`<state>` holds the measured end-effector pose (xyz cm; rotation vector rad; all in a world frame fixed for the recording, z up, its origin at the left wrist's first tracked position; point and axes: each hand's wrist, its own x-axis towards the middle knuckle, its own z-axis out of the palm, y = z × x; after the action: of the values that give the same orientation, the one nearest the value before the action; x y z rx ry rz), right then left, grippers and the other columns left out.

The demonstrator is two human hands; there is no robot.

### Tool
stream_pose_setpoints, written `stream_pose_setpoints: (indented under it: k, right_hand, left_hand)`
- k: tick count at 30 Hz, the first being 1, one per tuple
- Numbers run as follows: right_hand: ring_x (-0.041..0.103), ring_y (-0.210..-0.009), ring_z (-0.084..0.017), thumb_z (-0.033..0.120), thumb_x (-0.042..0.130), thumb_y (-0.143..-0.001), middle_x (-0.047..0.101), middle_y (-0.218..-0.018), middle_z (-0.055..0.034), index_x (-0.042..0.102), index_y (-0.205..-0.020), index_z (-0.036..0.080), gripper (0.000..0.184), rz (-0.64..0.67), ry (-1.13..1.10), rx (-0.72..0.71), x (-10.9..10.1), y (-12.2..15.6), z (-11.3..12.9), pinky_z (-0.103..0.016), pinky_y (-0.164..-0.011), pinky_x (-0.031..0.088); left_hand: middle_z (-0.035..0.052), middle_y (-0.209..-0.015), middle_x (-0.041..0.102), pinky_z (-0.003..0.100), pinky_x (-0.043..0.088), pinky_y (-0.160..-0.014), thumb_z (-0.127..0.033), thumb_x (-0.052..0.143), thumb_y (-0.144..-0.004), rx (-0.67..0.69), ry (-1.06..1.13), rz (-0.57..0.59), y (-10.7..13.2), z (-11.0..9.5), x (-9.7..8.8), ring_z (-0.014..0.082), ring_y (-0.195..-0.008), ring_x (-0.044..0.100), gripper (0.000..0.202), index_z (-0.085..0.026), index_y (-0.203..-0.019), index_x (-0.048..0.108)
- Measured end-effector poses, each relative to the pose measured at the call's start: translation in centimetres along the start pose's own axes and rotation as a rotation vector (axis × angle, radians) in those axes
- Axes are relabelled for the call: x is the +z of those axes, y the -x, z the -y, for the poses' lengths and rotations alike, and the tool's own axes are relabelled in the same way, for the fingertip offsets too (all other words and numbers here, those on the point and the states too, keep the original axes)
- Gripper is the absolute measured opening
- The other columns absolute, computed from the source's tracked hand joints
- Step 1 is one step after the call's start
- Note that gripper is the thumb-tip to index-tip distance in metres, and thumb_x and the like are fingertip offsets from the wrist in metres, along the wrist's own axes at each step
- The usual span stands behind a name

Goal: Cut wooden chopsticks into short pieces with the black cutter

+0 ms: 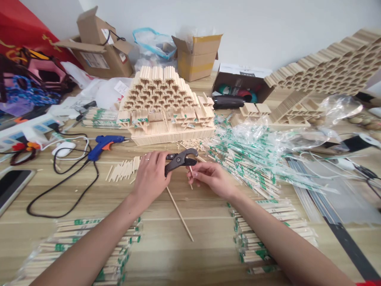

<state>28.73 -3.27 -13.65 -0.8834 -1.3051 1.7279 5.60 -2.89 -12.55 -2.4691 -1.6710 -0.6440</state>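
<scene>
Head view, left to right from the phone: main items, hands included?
Phone → blue glue gun → left hand → black hand cutter, held in that hand → right hand, pinching a short stick → black strip near the right edge.

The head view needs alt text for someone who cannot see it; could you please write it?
The left hand grips black pliers while the right hand holds a stick at their jaws, over a wooden table. Beyond are a blue glue gun and a tiered stick model.
</scene>
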Motion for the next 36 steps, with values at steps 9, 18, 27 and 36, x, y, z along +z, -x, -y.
stream_pose_setpoints:
  k: [9,18,27,36]
  right_hand:
    - [0.071,-0.075,-0.016,0.040,0.079,-0.089,0.078,-0.095,-0.0071,0.078,-0.099,0.019,0.023,0.023,0.019,0.005,-0.16,-0.02,0.13,-0.028,-0.063,0.052]
    - [0.071,-0.074,-0.016,0.044,0.078,-0.088,0.077,-0.090,-0.0055,0.077,-0.099,0.020,0.027,0.030,0.039,0.004,-0.33,-0.11,0.23,-0.027,-0.061,0.052]
    - [0.071,-0.076,-0.016,0.045,0.079,-0.087,0.077,-0.095,-0.0062,0.077,-0.100,0.019,0.029,0.020,0.025,0.028,-0.56,-0.16,0.23,-0.025,-0.058,0.049]
    - [0.070,-0.073,-0.015,0.045,0.080,-0.086,0.078,-0.097,-0.0065,0.076,-0.103,0.020,0.031,-0.002,0.012,0.033,-0.69,-0.08,0.00,-0.024,-0.054,0.046]
  left_hand:
    - [0.0138,-0.109,0.067,0.046,0.049,-0.090,-0.013,0.059,-0.087,-0.009,-0.059,-0.002,-0.15,0.02,-0.15,0.0337,-0.104,0.061,0.034,-0.015,-0.121,0.058]
    - [0.0142,-0.111,0.066,0.047,0.049,-0.091,-0.011,0.061,-0.082,-0.027,-0.057,0.014,-0.21,0.15,-0.39,0.0344,-0.106,0.061,0.040,-0.016,-0.122,0.058]
    - [0.0143,-0.107,0.066,0.047,0.050,-0.089,-0.010,0.060,-0.081,-0.025,-0.102,0.003,-0.34,0.41,-0.45,0.0346,-0.102,0.060,0.039,-0.014,-0.120,0.061]
    - [0.0144,-0.108,0.066,0.046,0.049,-0.090,-0.012,0.059,-0.083,-0.061,-0.135,0.014,-0.52,0.62,-0.57,0.0346,-0.105,0.061,0.038,-0.017,-0.120,0.060]
